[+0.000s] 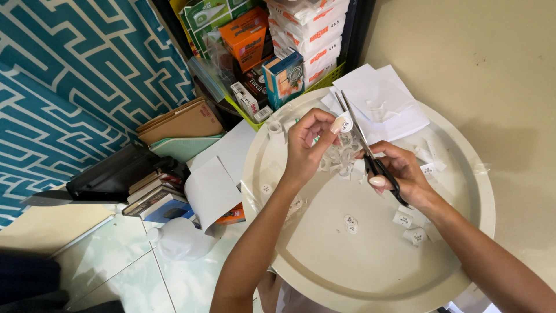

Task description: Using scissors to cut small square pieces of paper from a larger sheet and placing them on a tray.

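Observation:
My left hand (306, 145) pinches a small round white paper label (345, 123) between thumb and fingers, above a large cream round tray (370, 272). My right hand (399, 174) grips black-handled scissors (364, 145), their blades open and pointing up toward the label. A pile of paper trimmings (340, 157) lies under both hands. Several cut round labels (350, 223) are scattered on the tray.
White paper sheets (379, 104) lie at the tray's far edge. A green basket of small boxes (278, 64) stands behind. To the left are a stack of books (153, 194), brown folders (182, 122), loose white paper (211, 188) and a white bottle (179, 239) on the tiled floor.

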